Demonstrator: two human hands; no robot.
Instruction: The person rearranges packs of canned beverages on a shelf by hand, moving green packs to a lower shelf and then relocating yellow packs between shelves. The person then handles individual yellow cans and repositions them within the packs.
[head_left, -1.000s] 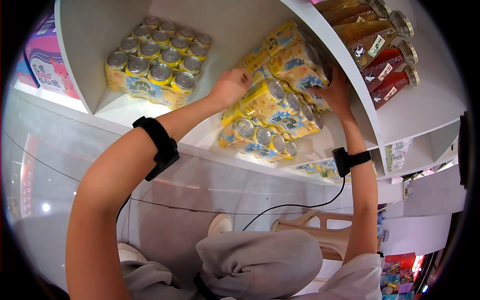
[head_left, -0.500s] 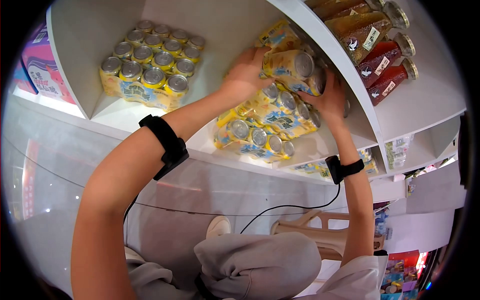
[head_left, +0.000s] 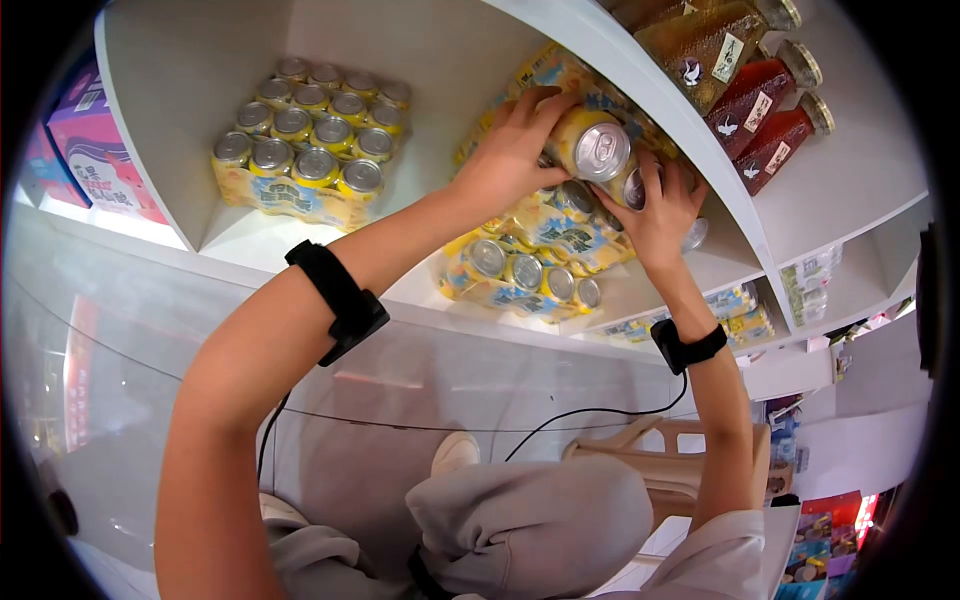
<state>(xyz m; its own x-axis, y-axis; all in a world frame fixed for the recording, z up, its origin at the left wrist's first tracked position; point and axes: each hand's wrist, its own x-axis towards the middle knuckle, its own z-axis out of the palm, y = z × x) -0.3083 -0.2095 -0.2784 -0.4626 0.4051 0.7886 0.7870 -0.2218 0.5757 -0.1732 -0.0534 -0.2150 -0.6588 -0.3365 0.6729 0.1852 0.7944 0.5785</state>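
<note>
In the head view, my left hand [head_left: 515,150] is wrapped around the side of a yellow drink can [head_left: 598,148] whose silver top faces me. Just to the right, my right hand [head_left: 660,210] has its fingers curled round a second drink can [head_left: 634,188], partly covered by the fingers. Both cans sit above a stack of shrink-wrapped can packs [head_left: 560,235] in the shelf compartment. More wrapped yellow packs [head_left: 572,72] lie behind my hands, against the curved divider.
A wrapped pack of upright cans [head_left: 300,165] stands left in the same compartment. The white curved divider [head_left: 690,120] separates it from glass bottles of amber and red liquid [head_left: 775,140]. Purple-pink boxes [head_left: 100,140] are far left. A beige plastic stool [head_left: 650,465] stands below, near a black cable [head_left: 590,410].
The can in my left hand has come up and toward me, its top turned more to face me. My right hand has shifted slightly down, fingers now over the second can.
</note>
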